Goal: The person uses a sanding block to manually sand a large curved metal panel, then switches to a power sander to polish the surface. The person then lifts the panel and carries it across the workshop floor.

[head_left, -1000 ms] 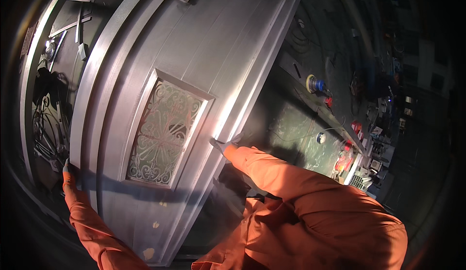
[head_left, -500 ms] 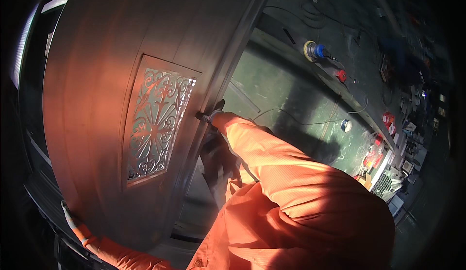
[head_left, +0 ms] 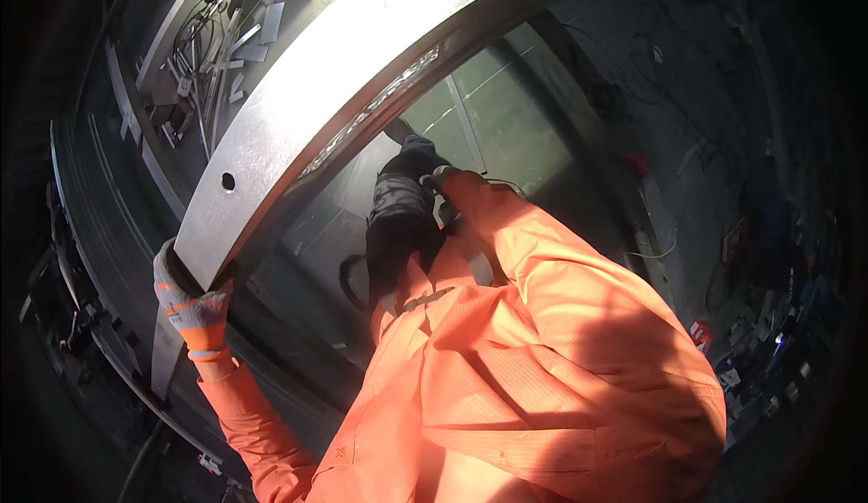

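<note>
A large metal door [head_left: 262, 114] stands tilted on my left, its bright narrow side toward me, with a round hole near the close end. Its ornamental cut-out grille [head_left: 375, 96] shows only as a thin sliver. My left hand [head_left: 193, 299], in a grey and orange work glove, is wrapped round the door's near end corner. My right hand [head_left: 438, 178], in a greyish glove, is beside my dark-trousered leg, apart from the door. Its fingers are mostly hidden, so whether it holds anything cannot be made out.
Metal strips and offcuts [head_left: 212, 69] lie on the floor at the far left, beside long metal profiles [head_left: 136, 132]. A thin bar [head_left: 466, 123] rests on the green floor ahead. Dim clutter and a red and white item [head_left: 699, 331] are on the right.
The door has swung from showing its broad face to nearly edge-on. My left hand has come up with its near corner. My right hand has left the door's edge and sits by my leg.
</note>
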### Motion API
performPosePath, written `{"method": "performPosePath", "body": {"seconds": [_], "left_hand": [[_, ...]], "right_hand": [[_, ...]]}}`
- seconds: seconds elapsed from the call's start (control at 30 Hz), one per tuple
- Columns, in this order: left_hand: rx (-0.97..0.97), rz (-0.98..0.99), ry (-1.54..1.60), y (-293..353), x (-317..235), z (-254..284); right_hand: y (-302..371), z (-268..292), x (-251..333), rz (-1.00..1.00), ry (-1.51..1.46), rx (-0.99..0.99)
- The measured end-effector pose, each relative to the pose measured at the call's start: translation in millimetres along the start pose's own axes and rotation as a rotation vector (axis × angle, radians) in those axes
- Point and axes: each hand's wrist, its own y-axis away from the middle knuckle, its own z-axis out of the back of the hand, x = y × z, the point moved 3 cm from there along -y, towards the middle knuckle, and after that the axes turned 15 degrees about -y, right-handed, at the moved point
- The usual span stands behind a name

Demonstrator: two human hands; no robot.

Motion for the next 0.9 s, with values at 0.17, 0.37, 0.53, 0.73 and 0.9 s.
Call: {"method": "performPosePath", "body": {"seconds": [0.17, 0.37, 0.53, 0.73, 0.9], "left_hand": [[-0.079, 0.002, 0.048, -5, 5, -8], [0.002, 0.063, -0.045, 1, 21, -12], [0.133, -0.022, 0.041, 9, 49, 2], [0.194, 0.139, 0.002, 87, 184, -10], [0.081, 0.104, -0.170, 89, 173, -6]], "right_hand": [[6, 14, -61, -0.049, 0.124, 0.014], [3, 52, -95, -0.055, 0.162, -0.039], [30, 69, -78, -0.045, 0.023, -0.063], [65, 26, -39, 0.093, -0.366, -0.015], [120, -48, 32, 0.176, -0.719, 0.177]]}}
